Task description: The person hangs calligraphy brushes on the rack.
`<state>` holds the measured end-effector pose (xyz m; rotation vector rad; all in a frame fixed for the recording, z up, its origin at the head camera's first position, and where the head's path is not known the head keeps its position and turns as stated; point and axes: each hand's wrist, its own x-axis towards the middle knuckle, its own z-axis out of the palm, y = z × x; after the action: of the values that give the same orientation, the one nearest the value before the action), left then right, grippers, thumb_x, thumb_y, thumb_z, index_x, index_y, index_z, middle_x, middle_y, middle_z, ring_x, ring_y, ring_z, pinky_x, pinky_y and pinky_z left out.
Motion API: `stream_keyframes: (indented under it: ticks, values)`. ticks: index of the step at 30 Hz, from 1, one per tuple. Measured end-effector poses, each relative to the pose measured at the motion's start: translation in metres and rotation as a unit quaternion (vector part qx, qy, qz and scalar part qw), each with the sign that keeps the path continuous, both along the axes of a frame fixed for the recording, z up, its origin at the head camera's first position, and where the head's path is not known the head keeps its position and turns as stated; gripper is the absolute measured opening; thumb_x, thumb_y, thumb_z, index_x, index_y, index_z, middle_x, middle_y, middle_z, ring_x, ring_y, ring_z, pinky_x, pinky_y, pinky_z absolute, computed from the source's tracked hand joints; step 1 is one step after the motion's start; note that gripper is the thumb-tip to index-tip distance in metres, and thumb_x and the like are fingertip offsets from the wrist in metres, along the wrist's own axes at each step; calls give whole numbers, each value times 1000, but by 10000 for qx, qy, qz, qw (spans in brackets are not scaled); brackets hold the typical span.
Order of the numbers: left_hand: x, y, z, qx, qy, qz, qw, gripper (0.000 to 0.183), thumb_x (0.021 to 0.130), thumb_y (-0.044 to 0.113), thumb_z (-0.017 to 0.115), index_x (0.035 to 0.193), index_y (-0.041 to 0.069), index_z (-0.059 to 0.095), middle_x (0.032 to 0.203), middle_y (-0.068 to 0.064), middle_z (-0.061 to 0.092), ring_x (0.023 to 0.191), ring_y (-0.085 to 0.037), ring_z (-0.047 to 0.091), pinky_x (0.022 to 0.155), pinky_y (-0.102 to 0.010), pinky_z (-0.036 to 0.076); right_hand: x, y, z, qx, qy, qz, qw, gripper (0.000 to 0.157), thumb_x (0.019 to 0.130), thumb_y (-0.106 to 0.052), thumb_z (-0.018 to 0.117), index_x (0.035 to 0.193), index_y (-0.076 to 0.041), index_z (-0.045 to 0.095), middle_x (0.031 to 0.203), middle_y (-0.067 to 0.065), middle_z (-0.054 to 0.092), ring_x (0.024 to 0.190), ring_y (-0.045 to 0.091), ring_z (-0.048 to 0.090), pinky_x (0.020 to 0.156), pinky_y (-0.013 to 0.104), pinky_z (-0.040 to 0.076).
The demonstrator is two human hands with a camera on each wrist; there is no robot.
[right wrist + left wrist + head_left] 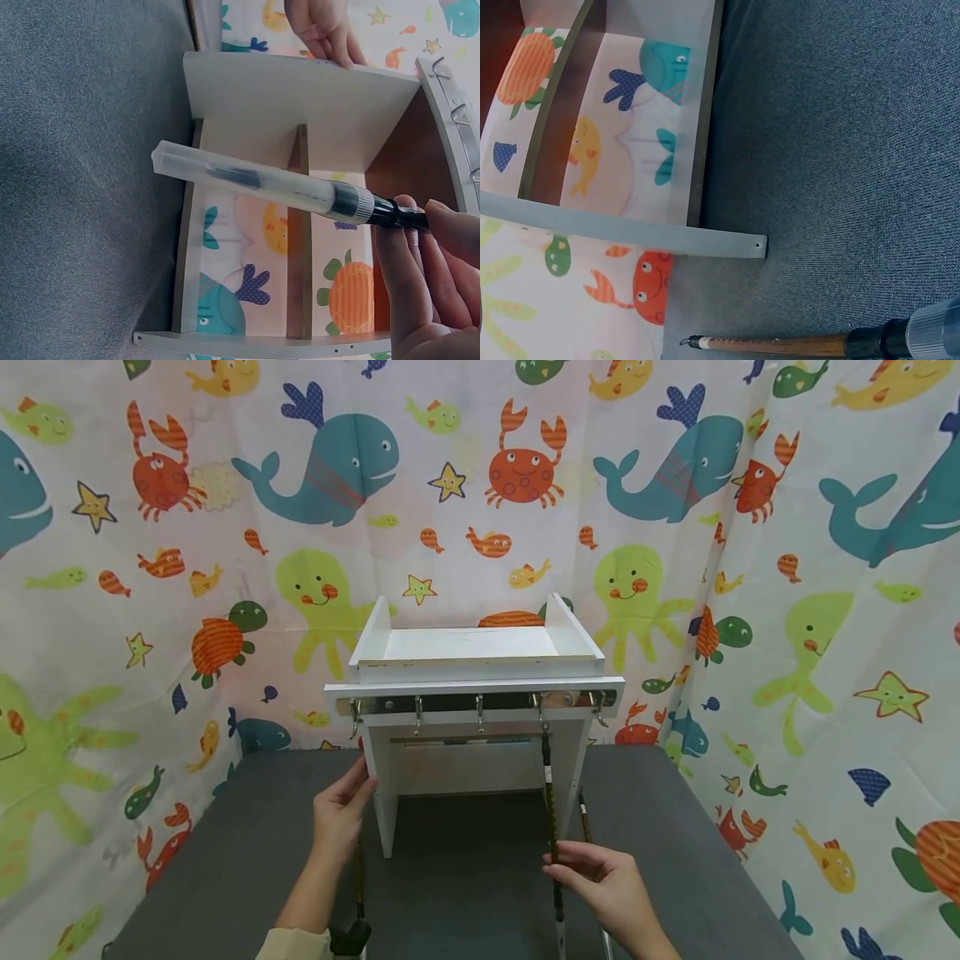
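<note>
A capped paintbrush hangs by its loop from a hook on the front of a white shelf unit. My right hand pinches it low on the handle. In the right wrist view, a clear plastic cap covers its dark bristles, and my fingers and thumb are on the black part above the cap. My left hand holds the front edge of the unit's left side panel, thumb at the edge and fingers along the outer side.
Outside the left panel is a second brush, with a brown handle and clear cap. Another brush stands beyond the right panel. Several metal hooks line the shelf front. Grey cloth covers the table; a sea-animal curtain hangs behind.
</note>
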<state>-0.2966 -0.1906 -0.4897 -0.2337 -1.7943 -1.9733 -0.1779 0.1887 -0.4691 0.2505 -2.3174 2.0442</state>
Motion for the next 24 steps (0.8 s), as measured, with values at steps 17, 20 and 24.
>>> stream_keyframes:
  ticks: [17, 20, 24]
  values:
    - [1, 1, 1, 6, -325, 3, 9995, 42, 96, 11, 69, 137, 7, 62, 133, 0, 65, 117, 2, 63, 95, -17, 52, -14, -1, -14, 332, 156, -182, 9992, 31, 87, -12, 79, 114, -1, 73, 104, 15, 77, 90, 16, 76, 79, 25, 61]
    - [1, 0, 0, 25, -277, -19, 9996, 43, 96, 11, 69, 137, 5, 62, 132, 4, 66, 117, 2, 64, 95, -17, 52, -19, -3, -17, 426, 325, -242, 9983, 28, 87, -12, 79, 112, -2, 74, 103, 14, 78, 90, 15, 76, 78, 24, 61]
    - [2, -1, 0, 54, -187, -20, 9998, 44, 96, 10, 69, 138, 1, 60, 129, 9, 67, 116, 3, 64, 94, -16, 52, -25, -5, -19, 548, 426, -320, 9971, 26, 87, -11, 79, 112, -4, 74, 103, 12, 78, 90, 14, 75, 78, 22, 60]
